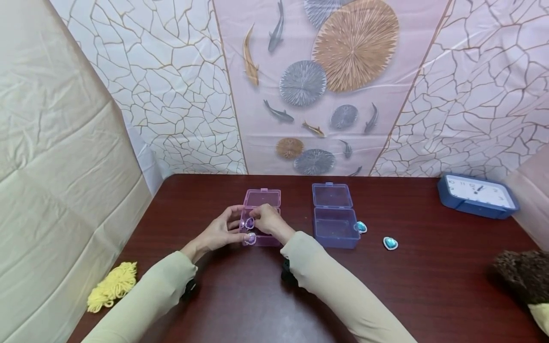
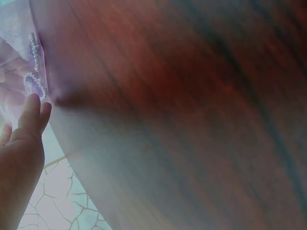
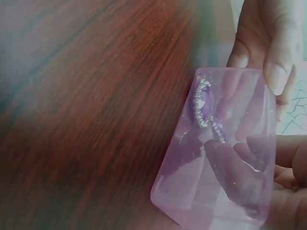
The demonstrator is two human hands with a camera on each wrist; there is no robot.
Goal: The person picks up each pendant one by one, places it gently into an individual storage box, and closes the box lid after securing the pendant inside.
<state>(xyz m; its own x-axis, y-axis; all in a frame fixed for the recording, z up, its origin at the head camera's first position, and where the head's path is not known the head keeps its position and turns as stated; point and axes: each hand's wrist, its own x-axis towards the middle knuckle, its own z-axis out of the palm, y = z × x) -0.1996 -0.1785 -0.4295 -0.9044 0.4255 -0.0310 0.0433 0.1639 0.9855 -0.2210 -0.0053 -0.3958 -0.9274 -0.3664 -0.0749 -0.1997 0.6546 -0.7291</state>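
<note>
A translucent pink box (image 1: 268, 240) sits with its lid raised at the back. My left hand (image 1: 218, 233) holds its left side, thumb near the front corner and fingers farther back. My right hand (image 1: 269, 220) reaches down inside, its fingertips pinching a purple heart-like gem with a beaded silvery rim (image 1: 249, 223). A second purple gem (image 3: 204, 103) shows through the box wall, low near the left hand's thumb. In the left wrist view, the left hand (image 2: 26, 136) is partly cut off by the frame edge.
An open blue translucent box (image 1: 336, 243) stands to the right. Two turquoise gems (image 1: 390, 243) lie beside it, one against its right wall. A blue clock (image 1: 478, 195) is at the back right, yellow yarn (image 1: 113, 286) at the left edge, a brown fluffy thing (image 1: 521, 274) at the right.
</note>
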